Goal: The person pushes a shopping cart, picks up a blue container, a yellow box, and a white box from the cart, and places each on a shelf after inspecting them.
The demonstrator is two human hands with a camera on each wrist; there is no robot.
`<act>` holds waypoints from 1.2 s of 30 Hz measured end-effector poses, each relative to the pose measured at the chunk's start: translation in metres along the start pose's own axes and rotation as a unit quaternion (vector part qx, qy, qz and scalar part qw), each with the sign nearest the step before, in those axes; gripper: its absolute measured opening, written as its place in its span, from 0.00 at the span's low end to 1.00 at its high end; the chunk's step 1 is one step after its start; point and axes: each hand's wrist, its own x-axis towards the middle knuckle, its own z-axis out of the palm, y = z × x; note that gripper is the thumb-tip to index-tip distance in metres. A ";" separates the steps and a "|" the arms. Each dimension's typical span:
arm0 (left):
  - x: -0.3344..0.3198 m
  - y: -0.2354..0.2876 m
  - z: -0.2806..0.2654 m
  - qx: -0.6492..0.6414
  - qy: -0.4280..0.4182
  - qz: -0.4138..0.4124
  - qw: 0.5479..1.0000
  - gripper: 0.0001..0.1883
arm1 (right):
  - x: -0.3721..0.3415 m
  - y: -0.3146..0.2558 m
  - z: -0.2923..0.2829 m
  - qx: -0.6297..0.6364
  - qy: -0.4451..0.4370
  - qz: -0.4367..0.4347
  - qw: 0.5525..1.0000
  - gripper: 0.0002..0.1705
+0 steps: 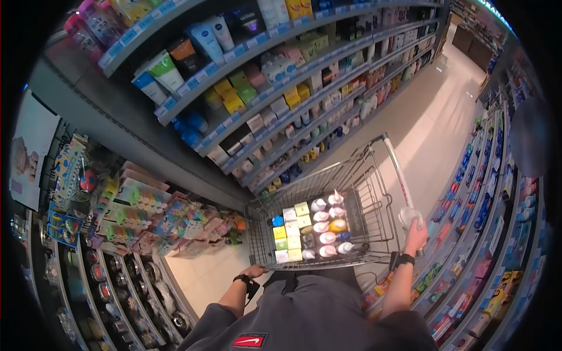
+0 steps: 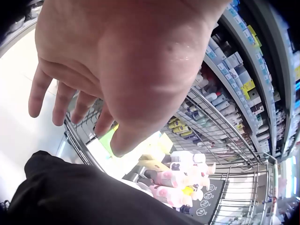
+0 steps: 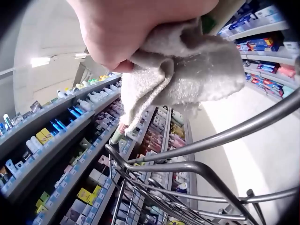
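Observation:
A shopping cart (image 1: 383, 231) stands across the front of the person's body. The right hand (image 1: 416, 238) grips a whitish terry cloth (image 1: 409, 217) at the near end of the cart's handle (image 1: 400, 178). In the right wrist view, the fingers are curled into the cloth (image 3: 201, 77), which hangs in folds above the metal tubes. By the cart's near left corner is the left hand (image 1: 253, 271), its fingers loosely extended with nothing in them. Inside the cart, rows of small white, yellow and green boxes (image 1: 291, 229) sit beside upright pump bottles (image 1: 328, 237).
A long shelf (image 1: 281, 88) of tubes, boxes and bottles runs along the far side. Hanging packets (image 1: 152, 202) crowd a rack at the left. More shelves (image 1: 468, 234) line the right, with a pale tiled aisle (image 1: 436, 111) between them.

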 end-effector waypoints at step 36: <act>0.055 -0.013 0.018 -0.028 -0.036 -0.023 0.999 0.38 | 0.134 -0.017 0.047 0.139 -0.353 -0.140 0.915 0.31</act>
